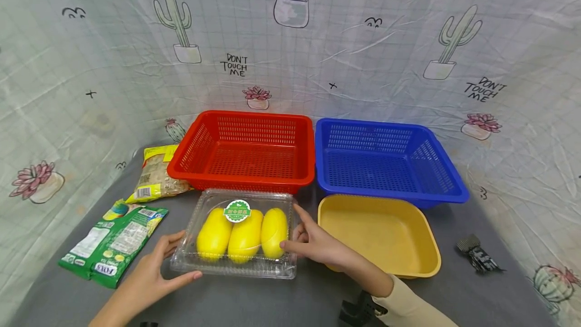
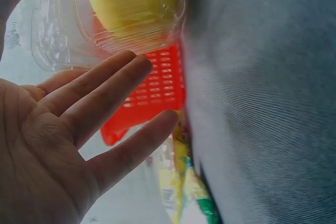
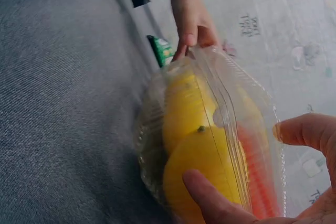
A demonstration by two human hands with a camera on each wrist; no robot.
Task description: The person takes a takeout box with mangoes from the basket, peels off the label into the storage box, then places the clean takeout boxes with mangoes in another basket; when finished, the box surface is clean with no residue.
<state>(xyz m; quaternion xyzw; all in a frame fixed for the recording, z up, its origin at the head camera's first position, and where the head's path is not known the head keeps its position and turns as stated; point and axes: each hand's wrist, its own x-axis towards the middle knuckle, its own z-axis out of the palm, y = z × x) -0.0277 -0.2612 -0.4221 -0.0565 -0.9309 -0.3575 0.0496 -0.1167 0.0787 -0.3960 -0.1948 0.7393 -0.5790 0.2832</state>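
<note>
The clear box (image 1: 245, 268) of yellow fruit (image 1: 245, 237) lies long, nine to three o'clock. Left hand (image 1: 153, 272) at eight, right hand (image 1: 320, 242) at three, both close, fingers spread apart.

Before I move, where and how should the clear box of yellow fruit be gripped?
I'd grip the clear box by its two short side walls, the left hand coming from the left, the right hand from the right. It is wider than deep, three yellow fruits lie across it in a row, and the red basket stands close behind.
</note>
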